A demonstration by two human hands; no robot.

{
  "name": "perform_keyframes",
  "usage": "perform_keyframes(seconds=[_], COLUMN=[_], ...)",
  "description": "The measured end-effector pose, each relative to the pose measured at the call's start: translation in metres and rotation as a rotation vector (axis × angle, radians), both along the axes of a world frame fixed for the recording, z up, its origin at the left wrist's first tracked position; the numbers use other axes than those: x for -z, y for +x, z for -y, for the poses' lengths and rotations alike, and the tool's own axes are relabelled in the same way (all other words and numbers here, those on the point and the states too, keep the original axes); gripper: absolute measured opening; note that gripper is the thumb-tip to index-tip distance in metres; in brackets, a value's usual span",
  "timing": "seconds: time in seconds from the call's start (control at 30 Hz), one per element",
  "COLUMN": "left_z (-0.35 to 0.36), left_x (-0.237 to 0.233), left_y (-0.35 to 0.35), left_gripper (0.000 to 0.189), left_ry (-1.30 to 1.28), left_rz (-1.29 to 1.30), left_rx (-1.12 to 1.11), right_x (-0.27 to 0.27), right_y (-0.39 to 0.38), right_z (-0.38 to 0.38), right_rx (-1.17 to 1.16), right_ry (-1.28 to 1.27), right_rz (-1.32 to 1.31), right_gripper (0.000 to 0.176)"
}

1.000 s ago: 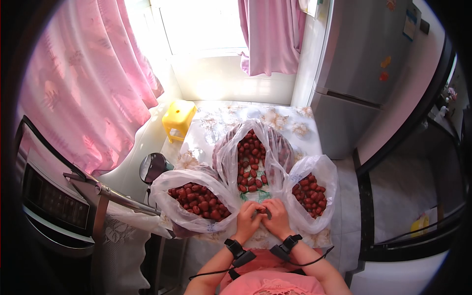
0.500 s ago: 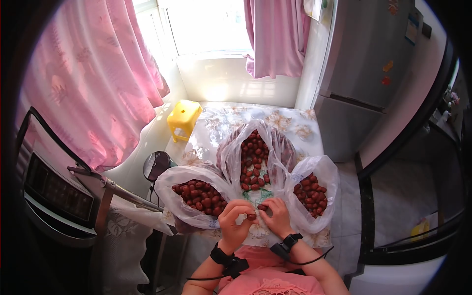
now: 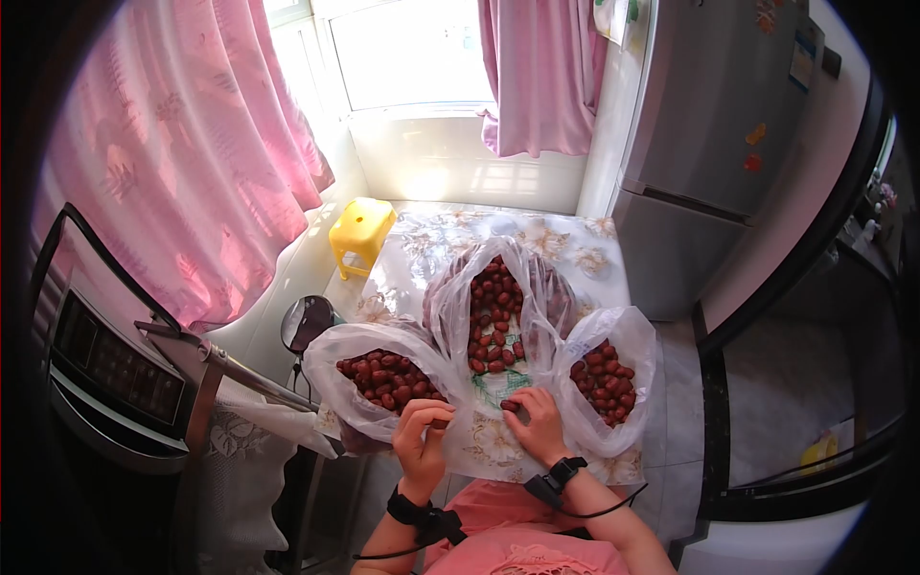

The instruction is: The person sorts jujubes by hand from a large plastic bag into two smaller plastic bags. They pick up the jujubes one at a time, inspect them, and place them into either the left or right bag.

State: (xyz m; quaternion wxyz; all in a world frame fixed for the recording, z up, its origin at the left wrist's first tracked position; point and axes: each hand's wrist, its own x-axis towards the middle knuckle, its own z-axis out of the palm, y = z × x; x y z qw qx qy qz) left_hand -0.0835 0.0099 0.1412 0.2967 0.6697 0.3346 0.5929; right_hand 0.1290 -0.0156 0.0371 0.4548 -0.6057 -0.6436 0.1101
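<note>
Red dates fill three clear plastic bags on the table. My left hand [image 3: 419, 447] is at the near right edge of the left bag [image 3: 335, 414], its fingers closed on a red date [image 3: 439, 424]. Between the thumb and fingers of my right hand [image 3: 540, 427] is another red date [image 3: 509, 405], held over the tablecloth just in front of the middle bag [image 3: 448, 297]. That bag lies open towards me, with loose dates and green print showing inside. To the right of my right hand stands the right bag [image 3: 640, 379], its mouth open.
A flowered tablecloth [image 3: 589, 251] covers the table. Beyond its left back corner stands a yellow stool [image 3: 362, 230]. A grey refrigerator [image 3: 709, 144] rises at the right, and a dark appliance [image 3: 120, 359] with a metal bar is close on the left.
My left hand has moved left with its date, from in front of the middle bag to the edge of the left bag. My right hand has stayed almost in place, still holding a date.
</note>
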Motion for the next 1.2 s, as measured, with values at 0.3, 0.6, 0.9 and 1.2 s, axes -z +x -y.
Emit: perform_keyframes(seconds=[0.3, 0.6, 0.9, 1.2], left_z=[-0.003, -0.016, 0.010, 0.019], left_x=[-0.002, -0.005, 0.006, 0.075], left_y=[-0.046, -0.055, 0.002, 0.044], left_gripper=[0.024, 0.033, 0.017, 0.011], left_ry=[0.022, 0.102, 0.026, -0.136], left_rz=[-0.128, -0.273, -0.292, -0.294], left_rx=[-0.185, -0.374, 0.080, 0.255], right_x=[-0.003, -0.003, -0.008, -0.063], right_y=[0.000, 0.000, -0.002, -0.006], right_z=[-0.001, 0.000, 0.003, 0.015], right_rx=[-0.006, -0.002, 0.026, 0.120], right_ry=[0.002, -0.007, 0.071, 0.102], right_rz=[0.001, 0.011, -0.102, -0.406], right_gripper=[0.022, 0.023, 0.020, 0.023])
